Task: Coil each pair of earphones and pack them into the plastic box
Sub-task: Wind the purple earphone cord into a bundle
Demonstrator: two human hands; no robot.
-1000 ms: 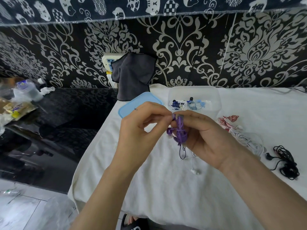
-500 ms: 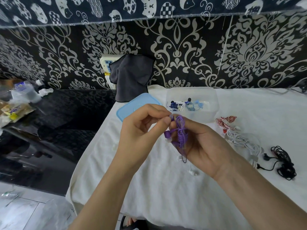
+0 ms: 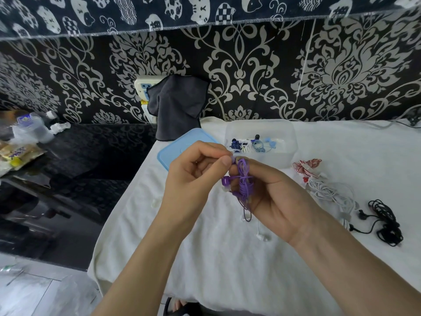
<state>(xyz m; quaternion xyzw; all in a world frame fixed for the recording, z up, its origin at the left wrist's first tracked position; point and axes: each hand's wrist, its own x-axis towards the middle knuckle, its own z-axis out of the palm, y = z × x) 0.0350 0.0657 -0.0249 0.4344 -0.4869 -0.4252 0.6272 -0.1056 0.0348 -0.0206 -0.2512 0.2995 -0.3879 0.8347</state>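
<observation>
So the purple earphone bundle (image 3: 244, 182) is wound into a long skinny coil that runs pretty much up and down in the head view, top end by the fingertips, a loose loop of cord dangling off the bottom toward the person, and one purple earbud sticking out to the left. It's held up above the white cloth-covered table (image 3: 216, 258), in front of the box. The right hand (image 3: 276, 199) is curled around the coil from behind, and the left hand (image 3: 193, 179) pinches the top end between thumb and forefinger. Behind them sits the clear rectangular plastic box (image 3: 262, 142) with dark blue, white and light blue earphones already coiled inside, and its light blue plastic lid (image 3: 175, 149) lies flat just left of it. Off to the right on the cloth are red-and-white striped earphones (image 3: 306, 166), a white earphone tangle (image 3: 330, 193) and black earphones (image 3: 385, 222). Black-and-silver damask wallpaper (image 3: 250, 65) is behind, with a dark grey cloth (image 3: 177, 106) hanging on it.
</observation>
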